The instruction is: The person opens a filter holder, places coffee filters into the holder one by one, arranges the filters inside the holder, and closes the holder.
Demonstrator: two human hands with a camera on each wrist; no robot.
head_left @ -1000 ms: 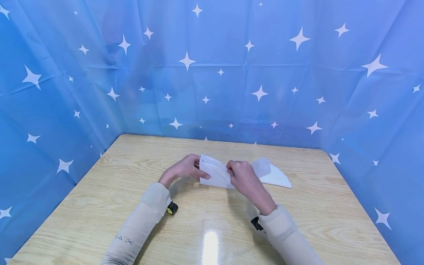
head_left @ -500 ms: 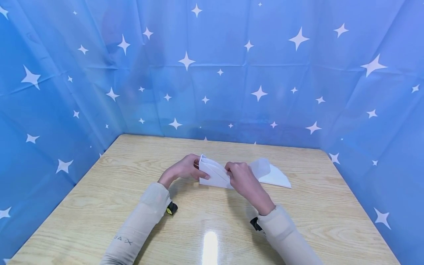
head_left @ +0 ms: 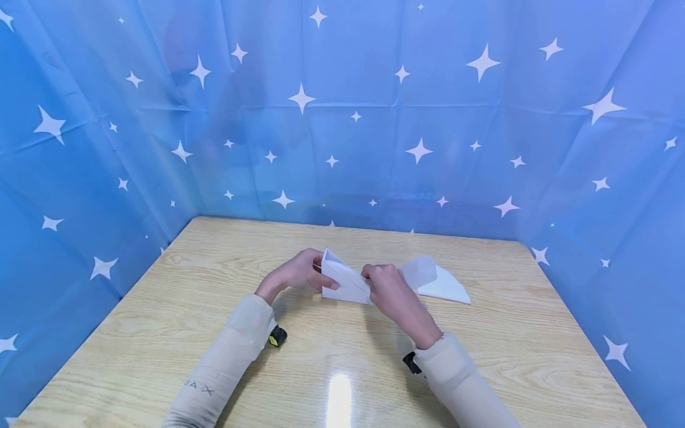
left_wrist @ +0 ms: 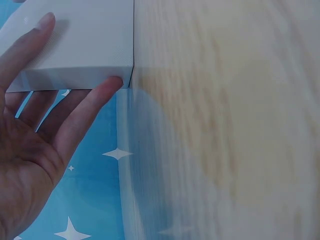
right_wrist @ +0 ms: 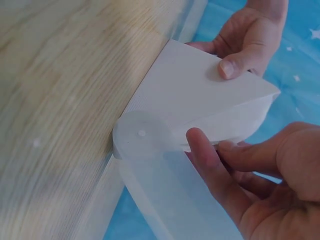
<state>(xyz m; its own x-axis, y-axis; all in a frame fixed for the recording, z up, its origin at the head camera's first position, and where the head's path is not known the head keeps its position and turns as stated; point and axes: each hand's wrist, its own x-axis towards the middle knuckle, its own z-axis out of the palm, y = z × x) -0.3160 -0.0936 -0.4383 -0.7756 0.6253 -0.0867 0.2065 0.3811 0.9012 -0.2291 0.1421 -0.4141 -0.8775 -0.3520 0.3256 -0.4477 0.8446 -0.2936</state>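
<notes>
A white holder box (head_left: 342, 286) with a slanted open top stands on its edge on the table. My left hand (head_left: 304, 270) grips its left end, thumb on the front face and the other fingers round the end. A translucent lid (head_left: 420, 271) swings out to the right from a round pivot (right_wrist: 141, 133) at the box's lower corner. White filter papers (right_wrist: 227, 120) sit inside the box, their edges showing at the opening. My right hand (head_left: 389, 288) is at this opening, thumb and fingers pinching the papers' edge. Its fingertips are partly hidden in the head view.
A fan-shaped stack of white filter papers (head_left: 446, 286) lies on the wooden table (head_left: 299, 368), right of the box and partly behind the lid. A blue curtain (head_left: 374, 131) with white stars hangs round the table's back and sides.
The papers have sunk deeper into the box, so less of them shows above its slanted edge. My right hand has moved slightly left and down with them. The left hand stays put.
</notes>
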